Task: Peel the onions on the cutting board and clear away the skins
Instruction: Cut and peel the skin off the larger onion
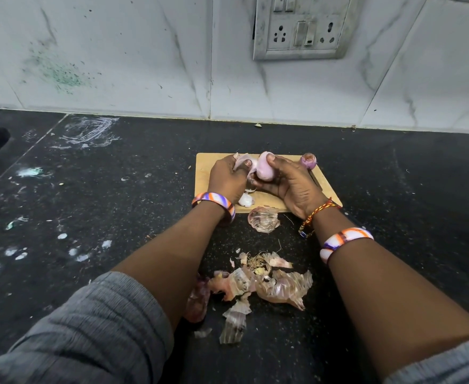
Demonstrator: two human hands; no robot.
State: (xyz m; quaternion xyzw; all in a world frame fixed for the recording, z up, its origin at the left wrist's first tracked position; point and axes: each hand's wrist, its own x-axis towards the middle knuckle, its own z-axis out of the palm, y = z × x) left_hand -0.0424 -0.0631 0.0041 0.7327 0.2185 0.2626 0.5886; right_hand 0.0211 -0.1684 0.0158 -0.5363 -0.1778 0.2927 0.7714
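Onion (265, 168) is held in the right hand (291, 184); skin (241, 162) is pinched by the left hand (227, 180). It may slip if pulled hard.

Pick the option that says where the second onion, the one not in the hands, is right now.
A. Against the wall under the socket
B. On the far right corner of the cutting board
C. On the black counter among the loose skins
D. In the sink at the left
B: the second onion sits on the cutting board at its far right corner, just beyond the right hand, apart from the loose skins on the counter.
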